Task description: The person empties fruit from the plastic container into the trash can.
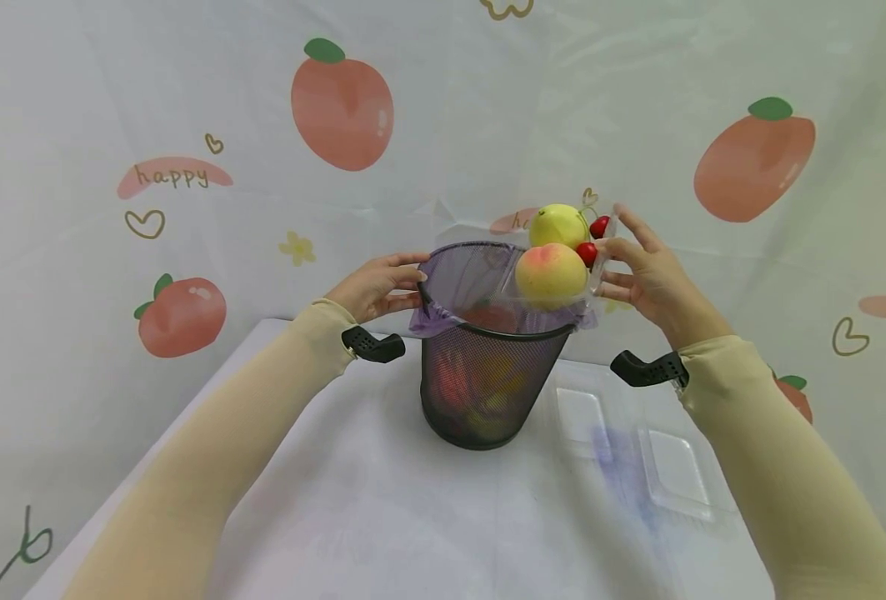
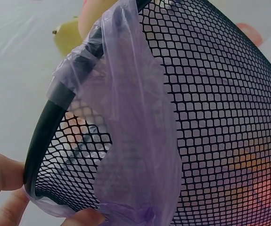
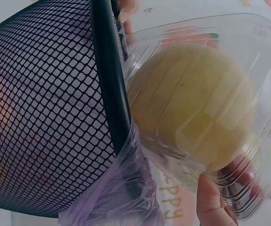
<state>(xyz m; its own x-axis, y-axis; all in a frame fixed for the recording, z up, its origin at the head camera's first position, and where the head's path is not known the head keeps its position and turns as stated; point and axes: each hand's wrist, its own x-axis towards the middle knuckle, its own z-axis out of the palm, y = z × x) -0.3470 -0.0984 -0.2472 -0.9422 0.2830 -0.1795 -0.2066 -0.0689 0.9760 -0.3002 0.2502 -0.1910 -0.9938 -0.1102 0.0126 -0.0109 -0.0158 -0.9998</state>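
Note:
A black mesh bin [image 1: 480, 383] lined with a purple bag [image 1: 461, 279] stands on the white table; fruit shows through its mesh. My left hand [image 1: 378, 286] grips the bin's left rim [image 2: 38, 150], fingers pinching the bag over it. My right hand [image 1: 648, 275] holds a clear plastic tray [image 3: 210, 117] tilted against the right rim [image 3: 109, 89]. In the tray lie a peach [image 1: 551, 273], a yellow-green pear [image 1: 558, 225] and red cherries [image 1: 593, 242].
Two clear plastic lids or trays [image 1: 630, 454] lie flat on the table to the right of the bin. A fruit-print cloth [image 1: 341, 104] hangs behind. The table's left edge [image 1: 150, 467] runs under my left arm.

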